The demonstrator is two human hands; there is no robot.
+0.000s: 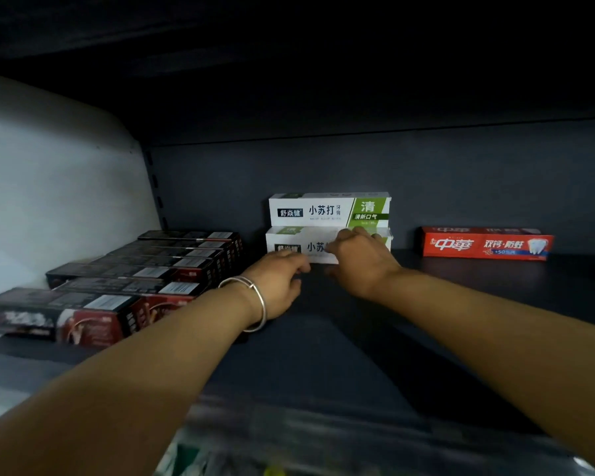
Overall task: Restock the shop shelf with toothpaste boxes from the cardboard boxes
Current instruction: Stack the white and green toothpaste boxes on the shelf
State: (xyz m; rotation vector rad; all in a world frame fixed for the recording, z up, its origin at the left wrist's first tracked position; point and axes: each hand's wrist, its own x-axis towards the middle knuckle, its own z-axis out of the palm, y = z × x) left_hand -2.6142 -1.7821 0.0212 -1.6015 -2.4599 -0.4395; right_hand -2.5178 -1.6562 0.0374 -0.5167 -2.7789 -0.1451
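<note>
Toothpaste boxes, white and green: two stacked at the back of the dark shelf (323, 338), upper box (328, 209) on lower box (298, 243). Right hand (361, 262) grips the lower one; left hand (277, 280) touches its front edge, fingers curled.

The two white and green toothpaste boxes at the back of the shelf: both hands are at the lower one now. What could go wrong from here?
1. The upper white box rests only on the lower white box, which the right hand and left hand are touching; a push could make it slide off.
2. The left forearm passes close to the dark boxes and might knock them out of line.
</note>
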